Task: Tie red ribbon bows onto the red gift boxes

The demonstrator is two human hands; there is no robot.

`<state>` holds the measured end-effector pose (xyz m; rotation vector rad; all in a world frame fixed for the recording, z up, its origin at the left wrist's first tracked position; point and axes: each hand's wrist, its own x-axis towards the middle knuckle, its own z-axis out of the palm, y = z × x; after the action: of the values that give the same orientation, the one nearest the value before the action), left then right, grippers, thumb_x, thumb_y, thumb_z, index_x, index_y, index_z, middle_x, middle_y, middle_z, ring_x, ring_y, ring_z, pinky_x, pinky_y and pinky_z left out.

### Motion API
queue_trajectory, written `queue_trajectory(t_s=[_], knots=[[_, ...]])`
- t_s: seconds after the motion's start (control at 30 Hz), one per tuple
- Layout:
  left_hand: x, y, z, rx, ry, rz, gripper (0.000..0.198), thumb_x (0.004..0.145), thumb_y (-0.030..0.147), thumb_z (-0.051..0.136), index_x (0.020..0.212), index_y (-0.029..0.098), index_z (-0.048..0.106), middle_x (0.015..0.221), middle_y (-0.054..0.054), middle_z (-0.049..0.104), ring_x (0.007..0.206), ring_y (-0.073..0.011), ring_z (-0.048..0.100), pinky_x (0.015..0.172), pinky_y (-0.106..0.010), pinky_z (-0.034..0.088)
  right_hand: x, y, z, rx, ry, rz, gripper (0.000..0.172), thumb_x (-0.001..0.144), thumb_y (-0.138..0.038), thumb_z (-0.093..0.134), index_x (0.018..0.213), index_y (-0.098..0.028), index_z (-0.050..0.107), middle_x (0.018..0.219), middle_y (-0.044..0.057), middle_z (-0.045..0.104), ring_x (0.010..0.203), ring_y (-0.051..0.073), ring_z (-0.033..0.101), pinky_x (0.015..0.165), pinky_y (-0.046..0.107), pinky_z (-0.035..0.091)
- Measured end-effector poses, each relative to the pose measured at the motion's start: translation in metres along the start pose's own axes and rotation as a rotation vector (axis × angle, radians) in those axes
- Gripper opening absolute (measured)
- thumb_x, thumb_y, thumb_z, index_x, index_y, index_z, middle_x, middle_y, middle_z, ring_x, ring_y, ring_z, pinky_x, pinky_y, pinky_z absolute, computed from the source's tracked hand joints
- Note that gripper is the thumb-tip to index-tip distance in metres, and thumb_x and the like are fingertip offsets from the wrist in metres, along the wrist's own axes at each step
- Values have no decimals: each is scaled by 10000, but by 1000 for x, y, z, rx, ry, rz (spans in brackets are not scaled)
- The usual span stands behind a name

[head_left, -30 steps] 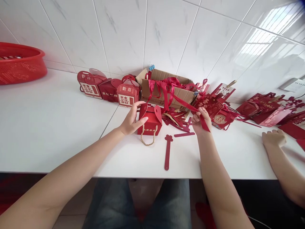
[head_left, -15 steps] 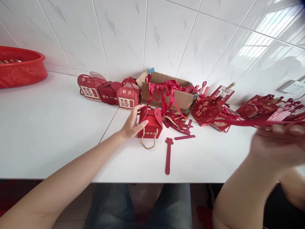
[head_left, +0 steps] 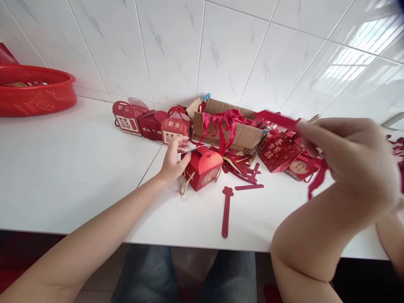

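My left hand [head_left: 173,163] is at the left side of a small red gift box [head_left: 206,168] with gold rope handles; its thumb is close to a flap, its fingers spread apart. Whether it touches the box is hard to tell. The box stands at an angle with its top flaps folded in. Raised at the right, my right hand [head_left: 350,151] pinches a red ribbon [head_left: 277,120]; one end points left toward the cardboard box [head_left: 227,136], and another part dangles below the hand. More red ribbons [head_left: 222,126] hang over the cardboard box's front wall.
Red gift boxes [head_left: 128,120] stand in a row at the back left. A red plastic basket [head_left: 38,99] sits at the far left. Flat red strips [head_left: 226,214] lie on the white table [head_left: 78,176]. Another person's arm [head_left: 391,235] shows at the right edge.
The gift box has turned, showing a round gold pattern on its side. My right hand has risen with the ribbon, whose end now points left. The view has shifted slightly.
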<state>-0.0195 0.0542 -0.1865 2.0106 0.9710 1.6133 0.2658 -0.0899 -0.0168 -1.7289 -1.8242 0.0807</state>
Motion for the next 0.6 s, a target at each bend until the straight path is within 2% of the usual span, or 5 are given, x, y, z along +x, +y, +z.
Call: queue_trajectory(t_s=[0.03, 0.13, 0.2, 0.47, 0.6], knots=[[0, 1, 0, 15, 39, 21, 363, 801, 174, 543, 1156, 229, 494, 1178, -86, 513, 1019, -195, 581, 850, -362, 531, 9, -9, 4, 27, -11, 31, 410, 894, -426, 519, 560, -197, 453, 532, -4, 377, 477, 98, 336, 442, 279, 239], [1, 8, 0, 106, 77, 142, 189, 822, 180, 565, 1006, 220, 554, 1182, -87, 495, 1151, -220, 525, 923, -386, 506, 31, -26, 21, 47, -504, -39, 474, 832, -409, 588, 507, -192, 321, 509, -36, 267, 462, 69, 228, 436, 271, 184], [1, 13, -2, 174, 49, 202, 99, 844, 187, 555, 924, 218, 602, 1213, -83, 477, 1229, -231, 480, 1009, -416, 455, 39, -30, 32, 35, -688, -92, 474, 830, -386, 572, 505, -190, 288, 512, -39, 237, 468, 68, 204, 438, 272, 173], [-2, 31, -4, 261, 32, 252, 173, 839, 191, 549, 977, 232, 645, 1320, -80, 446, 1258, -255, 454, 1000, -442, 461, 41, -37, 45, 33, -550, -172, 451, 836, -361, 536, 516, -193, 267, 496, -38, 227, 463, 70, 203, 433, 271, 166], [-5, 32, -1, 266, -46, 233, 160, 836, 154, 548, 889, 224, 681, 1303, -69, 487, 1229, -252, 463, 986, -448, 467, 42, -40, 49, 62, -593, -232, 431, 841, -320, 527, 519, -189, 272, 513, -42, 228, 474, 68, 200, 441, 262, 185]])
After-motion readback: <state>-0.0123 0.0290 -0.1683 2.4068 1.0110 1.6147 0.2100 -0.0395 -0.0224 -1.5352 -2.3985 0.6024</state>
